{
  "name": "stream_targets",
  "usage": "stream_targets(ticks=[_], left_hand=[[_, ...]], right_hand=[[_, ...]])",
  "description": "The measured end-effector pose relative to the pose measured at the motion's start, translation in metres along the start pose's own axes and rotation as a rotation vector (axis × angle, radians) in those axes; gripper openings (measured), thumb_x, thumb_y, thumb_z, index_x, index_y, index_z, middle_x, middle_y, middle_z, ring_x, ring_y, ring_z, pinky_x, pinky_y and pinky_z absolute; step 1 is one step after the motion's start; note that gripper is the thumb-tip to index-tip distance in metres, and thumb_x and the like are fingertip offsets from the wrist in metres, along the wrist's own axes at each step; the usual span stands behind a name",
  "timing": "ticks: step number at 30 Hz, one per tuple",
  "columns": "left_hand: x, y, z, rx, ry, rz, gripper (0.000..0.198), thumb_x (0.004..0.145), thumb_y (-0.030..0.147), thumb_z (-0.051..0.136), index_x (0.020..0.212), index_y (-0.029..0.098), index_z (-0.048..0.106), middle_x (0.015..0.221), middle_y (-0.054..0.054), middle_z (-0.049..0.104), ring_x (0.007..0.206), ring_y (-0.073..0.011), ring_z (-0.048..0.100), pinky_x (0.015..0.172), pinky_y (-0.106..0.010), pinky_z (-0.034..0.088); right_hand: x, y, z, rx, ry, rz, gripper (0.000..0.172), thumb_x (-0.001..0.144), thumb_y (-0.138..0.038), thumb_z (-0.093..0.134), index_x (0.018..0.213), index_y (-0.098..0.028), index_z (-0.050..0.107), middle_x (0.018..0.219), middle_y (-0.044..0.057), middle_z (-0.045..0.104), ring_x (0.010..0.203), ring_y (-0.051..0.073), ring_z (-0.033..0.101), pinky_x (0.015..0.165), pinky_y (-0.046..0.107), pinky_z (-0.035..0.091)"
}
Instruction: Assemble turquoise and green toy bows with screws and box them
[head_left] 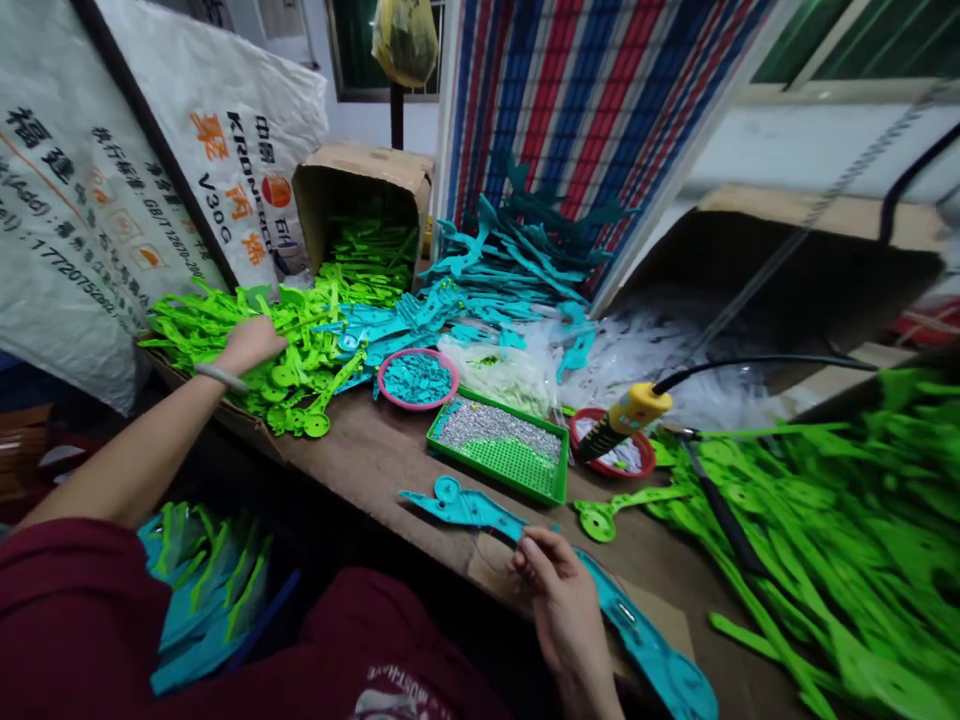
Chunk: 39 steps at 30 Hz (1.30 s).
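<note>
Blue plastic piece, long and slightly bent, lies slantwise along the near edge of the table, partly over a flat cardboard sheet. It has a round disc near its far end, a broad rounded near end, and a small shiny part set in its nearer half. Over its middle is the right hand, thumb and forefinger brought together; whether they pinch something small, I cannot tell. Well apart, the left hand reaches into a heap of green parts, fingers curled, their grasp hidden. The step in hand looks like picking out a green part while the right hand tends the piece; the next move seems to call for freeing just one from the tangle. Just beyond the piece sits a green tray of silvery bits; further left, a pink bowl holds small blue pieces.
</note>
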<state>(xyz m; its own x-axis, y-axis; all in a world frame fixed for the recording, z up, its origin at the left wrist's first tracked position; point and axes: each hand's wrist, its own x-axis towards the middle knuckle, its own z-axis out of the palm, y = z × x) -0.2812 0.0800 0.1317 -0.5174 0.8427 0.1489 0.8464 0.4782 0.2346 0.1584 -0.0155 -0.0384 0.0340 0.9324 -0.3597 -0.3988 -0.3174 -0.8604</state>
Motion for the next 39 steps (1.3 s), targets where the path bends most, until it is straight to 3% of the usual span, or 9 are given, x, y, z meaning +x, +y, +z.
stream_targets(ticks=[3, 6, 9, 11, 16, 20, 25, 32, 39], left_hand=[[-0.042, 0.032, 0.018, 0.06, -0.056, 0.099, 0.009, 0.089, 0.019, 0.065, 0.092, 0.011, 0.062, 0.085, -0.005, 0.065, 0.094, -0.0288, 0.066, 0.089, -0.039, 0.049], [-0.117, 0.082, 0.056, -0.012, -0.145, 0.441, 0.01, 0.088, 0.027, 0.065, 0.089, 0.019, 0.059, 0.085, -0.004, 0.065, 0.084, -0.0246, 0.064, 0.082, -0.034, 0.049], [-0.19, 0.117, 0.084, -0.379, -0.282, 0.766, 0.007, 0.092, 0.025, 0.055, 0.092, 0.02, 0.06, 0.092, -0.007, 0.065, 0.087, -0.0241, 0.064, 0.082, -0.036, 0.049], [-0.215, 0.128, 0.097, -0.688, -0.508, 0.772, 0.017, 0.092, 0.03, 0.057, 0.107, 0.022, 0.06, 0.105, -0.008, 0.067, 0.096, -0.0235, 0.065, 0.085, -0.036, 0.051], [-0.215, 0.137, 0.138, -1.093, -0.998, 0.44, 0.046, 0.084, 0.039, 0.066, 0.125, 0.021, 0.056, 0.11, -0.008, 0.068, 0.109, -0.0264, 0.064, 0.092, -0.039, 0.052], [-0.214, 0.137, 0.16, -1.101, -0.912, 0.367, 0.023, 0.09, 0.037, 0.058, 0.106, 0.02, 0.059, 0.104, -0.006, 0.068, 0.102, -0.0236, 0.063, 0.096, -0.039, 0.049], [-0.224, 0.138, 0.158, -1.064, -0.812, 0.534, 0.031, 0.092, 0.028, 0.054, 0.122, 0.021, 0.054, 0.115, -0.007, 0.065, 0.108, -0.024, 0.06, 0.096, -0.038, 0.048], [-0.226, 0.135, 0.163, -1.131, -0.802, 0.531, 0.035, 0.096, 0.025, 0.046, 0.131, 0.022, 0.049, 0.125, -0.008, 0.062, 0.115, -0.0234, 0.059, 0.101, -0.037, 0.046], [-0.226, 0.135, 0.167, -1.133, -0.778, 0.516, 0.042, 0.097, 0.024, 0.046, 0.139, 0.022, 0.047, 0.136, -0.009, 0.059, 0.13, -0.0249, 0.052, 0.108, -0.037, 0.043]], right_hand=[[-0.007, -0.01, 0.021, -0.008, -0.109, -0.137, 0.034, 0.063, -0.043, 0.088, 0.078, -0.019, 0.07, 0.06, -0.004, 0.06, 0.053, 0.009, 0.056, 0.049, 0.02, 0.048], [-0.009, -0.025, 0.055, -0.028, -0.295, -0.261, 0.025, 0.072, -0.04, 0.082, 0.079, -0.019, 0.069, 0.087, 0.001, 0.067, 0.061, 0.009, 0.061, 0.054, 0.022, 0.053], [0.005, -0.037, 0.074, -0.046, -0.349, -0.297, 0.026, 0.075, -0.042, 0.078, 0.083, -0.02, 0.066, 0.104, 0.003, 0.067, 0.06, 0.008, 0.062, 0.048, 0.021, 0.052], [0.017, -0.04, 0.071, -0.062, -0.315, -0.292, 0.025, 0.077, -0.042, 0.076, 0.086, -0.021, 0.065, 0.096, 0.0, 0.067, 0.052, 0.006, 0.057, 0.044, 0.02, 0.048], [0.032, -0.039, 0.044, 0.019, -0.313, -0.208, 0.032, 0.067, -0.042, 0.083, 0.081, -0.022, 0.063, 0.088, -0.003, 0.064, 0.06, 0.007, 0.06, 0.053, 0.021, 0.053], [0.024, -0.042, 0.034, -0.04, -0.117, -0.286, 0.024, 0.072, -0.039, 0.08, 0.083, -0.022, 0.067, 0.067, -0.006, 0.061, 0.051, 0.006, 0.054, 0.049, 0.019, 0.046], [0.009, -0.037, 0.046, -0.315, -0.231, -0.257, 0.015, 0.076, -0.031, 0.078, 0.079, -0.018, 0.072, 0.074, -0.002, 0.064, 0.053, 0.006, 0.054, 0.049, 0.02, 0.045], [0.018, -0.026, 0.053, -0.161, -0.213, -0.103, 0.029, 0.071, -0.039, 0.082, 0.075, -0.019, 0.061, 0.057, -0.007, 0.058, 0.044, 0.007, 0.049, 0.04, 0.019, 0.041], [0.015, -0.026, 0.056, -0.22, -0.134, -0.226, 0.018, 0.074, -0.028, 0.077, 0.072, -0.019, 0.061, 0.071, -0.002, 0.061, 0.059, 0.009, 0.054, 0.046, 0.019, 0.041]])
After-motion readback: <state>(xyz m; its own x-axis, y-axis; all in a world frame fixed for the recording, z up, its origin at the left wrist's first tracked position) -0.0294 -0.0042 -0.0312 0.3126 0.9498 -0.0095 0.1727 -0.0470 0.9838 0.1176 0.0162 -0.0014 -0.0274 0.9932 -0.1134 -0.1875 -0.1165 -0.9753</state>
